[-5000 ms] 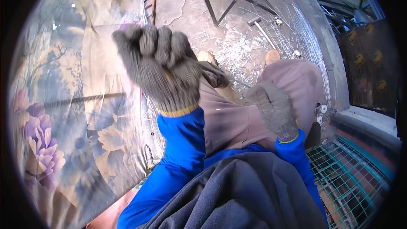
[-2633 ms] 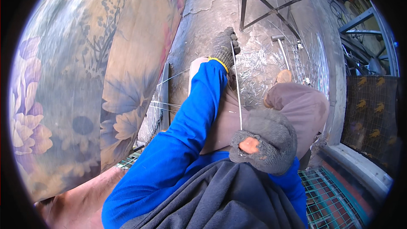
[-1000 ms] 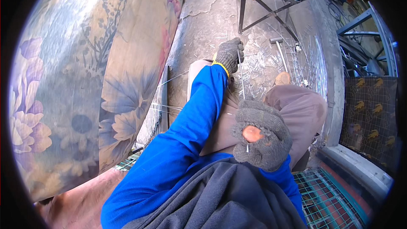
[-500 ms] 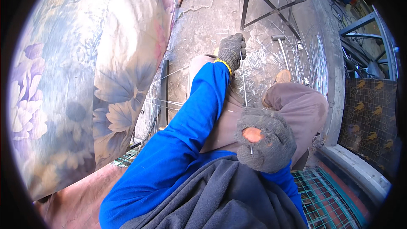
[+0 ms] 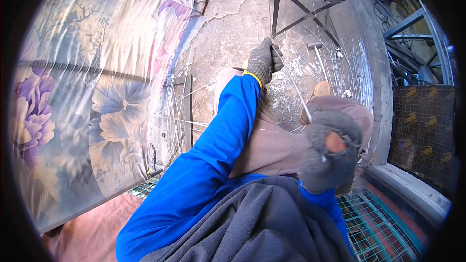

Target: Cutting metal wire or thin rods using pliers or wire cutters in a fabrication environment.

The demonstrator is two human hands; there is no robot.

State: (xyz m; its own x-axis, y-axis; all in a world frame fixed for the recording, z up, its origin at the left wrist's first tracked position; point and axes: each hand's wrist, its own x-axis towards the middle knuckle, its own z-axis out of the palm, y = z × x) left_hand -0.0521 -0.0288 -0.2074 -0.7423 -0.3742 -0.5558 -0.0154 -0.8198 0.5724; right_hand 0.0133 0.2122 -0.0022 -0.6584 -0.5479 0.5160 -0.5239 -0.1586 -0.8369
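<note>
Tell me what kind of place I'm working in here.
Probably a small outdoor metalwork yard: cracked concrete floor strewn with cut wire pieces, a steel-frame stand holding tools, and green wire mesh panels nearby.

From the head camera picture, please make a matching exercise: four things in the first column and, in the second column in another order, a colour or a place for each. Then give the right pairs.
Column one:
1. sleeve
2. left hand
3. hammer
4. flowered sheet

Column two:
a. lies on the concrete floor among scattered bits of wire
b. bright blue
c. stands at the person's left side
d. in a grey glove, stretched forward, gripping one end of a thin wire

Right pairs: 1-b, 2-d, 3-a, 4-c
</note>
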